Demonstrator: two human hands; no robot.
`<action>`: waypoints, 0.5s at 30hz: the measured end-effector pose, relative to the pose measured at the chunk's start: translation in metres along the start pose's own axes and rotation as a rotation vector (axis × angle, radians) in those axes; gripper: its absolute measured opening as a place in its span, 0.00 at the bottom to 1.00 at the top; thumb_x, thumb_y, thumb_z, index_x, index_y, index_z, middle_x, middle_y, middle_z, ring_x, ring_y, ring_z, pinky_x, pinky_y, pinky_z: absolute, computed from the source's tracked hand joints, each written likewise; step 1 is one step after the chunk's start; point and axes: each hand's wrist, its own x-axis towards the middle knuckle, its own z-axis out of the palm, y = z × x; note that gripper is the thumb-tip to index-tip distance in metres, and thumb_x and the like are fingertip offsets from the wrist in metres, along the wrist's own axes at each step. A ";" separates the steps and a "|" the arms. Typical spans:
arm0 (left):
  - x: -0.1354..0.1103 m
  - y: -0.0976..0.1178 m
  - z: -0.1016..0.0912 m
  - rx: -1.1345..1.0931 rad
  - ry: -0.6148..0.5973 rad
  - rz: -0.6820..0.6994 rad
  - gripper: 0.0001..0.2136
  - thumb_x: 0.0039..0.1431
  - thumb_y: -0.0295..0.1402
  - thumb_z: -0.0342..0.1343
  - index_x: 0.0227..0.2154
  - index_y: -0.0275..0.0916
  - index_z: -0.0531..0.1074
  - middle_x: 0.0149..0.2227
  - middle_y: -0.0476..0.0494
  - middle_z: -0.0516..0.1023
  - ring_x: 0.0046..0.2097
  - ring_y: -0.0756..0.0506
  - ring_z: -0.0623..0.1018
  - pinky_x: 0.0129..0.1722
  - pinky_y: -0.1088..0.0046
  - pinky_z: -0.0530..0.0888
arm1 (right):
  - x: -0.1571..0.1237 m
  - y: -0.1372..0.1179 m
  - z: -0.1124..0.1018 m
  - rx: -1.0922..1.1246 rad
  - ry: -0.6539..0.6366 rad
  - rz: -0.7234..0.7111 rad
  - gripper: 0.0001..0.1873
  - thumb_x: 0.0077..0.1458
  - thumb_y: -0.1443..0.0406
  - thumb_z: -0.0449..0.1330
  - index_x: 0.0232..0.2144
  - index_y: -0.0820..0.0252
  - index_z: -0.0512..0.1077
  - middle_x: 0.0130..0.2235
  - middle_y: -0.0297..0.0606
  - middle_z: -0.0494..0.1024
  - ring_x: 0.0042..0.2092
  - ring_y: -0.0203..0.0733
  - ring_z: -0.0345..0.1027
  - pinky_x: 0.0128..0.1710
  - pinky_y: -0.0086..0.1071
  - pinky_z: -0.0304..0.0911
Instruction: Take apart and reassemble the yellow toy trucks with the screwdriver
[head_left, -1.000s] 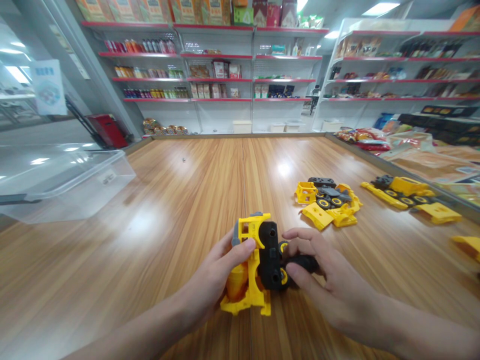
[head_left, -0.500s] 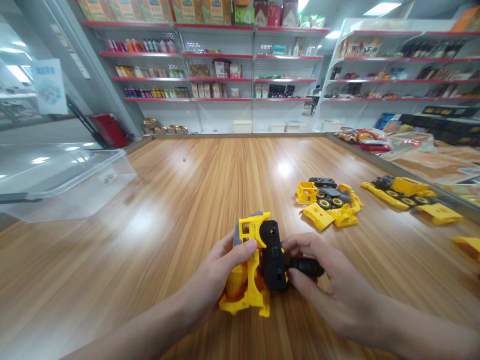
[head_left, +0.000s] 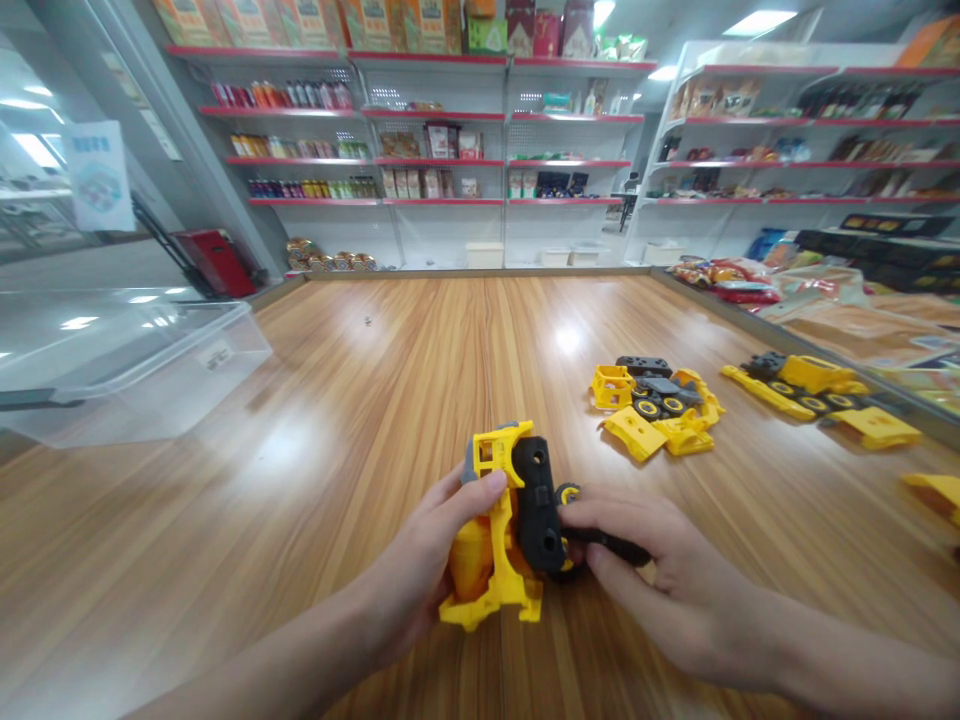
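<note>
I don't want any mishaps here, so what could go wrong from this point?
The black tool in the right hand might slip, as its tip is hidden beside the toy truck held in the left hand. Any piece coming off could get mixed up with the loose toy parts on the table.

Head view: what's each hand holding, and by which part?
Left hand: yellow toy truck, by its body, thumb beside the cab. Right hand: black tool, pinched near its truck-side end.

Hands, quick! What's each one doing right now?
Left hand: closed, holding the yellow toy truck.
Right hand: closed on a slim black tool; its tip is hidden.
</note>
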 end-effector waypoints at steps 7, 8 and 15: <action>0.001 0.000 0.001 0.029 -0.017 0.060 0.21 0.58 0.43 0.58 0.51 0.37 0.69 0.33 0.41 0.80 0.30 0.44 0.80 0.33 0.68 0.76 | 0.005 -0.007 0.002 0.279 -0.145 0.230 0.07 0.62 0.68 0.57 0.42 0.56 0.73 0.37 0.34 0.76 0.37 0.38 0.69 0.37 0.31 0.65; 0.001 0.000 0.001 0.051 -0.021 0.097 0.20 0.57 0.43 0.59 0.50 0.38 0.70 0.34 0.42 0.80 0.31 0.45 0.80 0.32 0.70 0.76 | 0.005 -0.006 0.003 0.344 -0.144 0.267 0.08 0.62 0.68 0.56 0.43 0.57 0.73 0.36 0.35 0.76 0.37 0.38 0.69 0.38 0.31 0.65; 0.000 0.001 -0.009 0.336 -0.100 0.267 0.20 0.58 0.38 0.61 0.53 0.45 0.68 0.46 0.44 0.78 0.37 0.48 0.79 0.39 0.73 0.74 | 0.004 -0.001 0.009 0.563 -0.080 0.439 0.12 0.63 0.67 0.56 0.49 0.59 0.71 0.36 0.37 0.77 0.39 0.41 0.72 0.42 0.36 0.68</action>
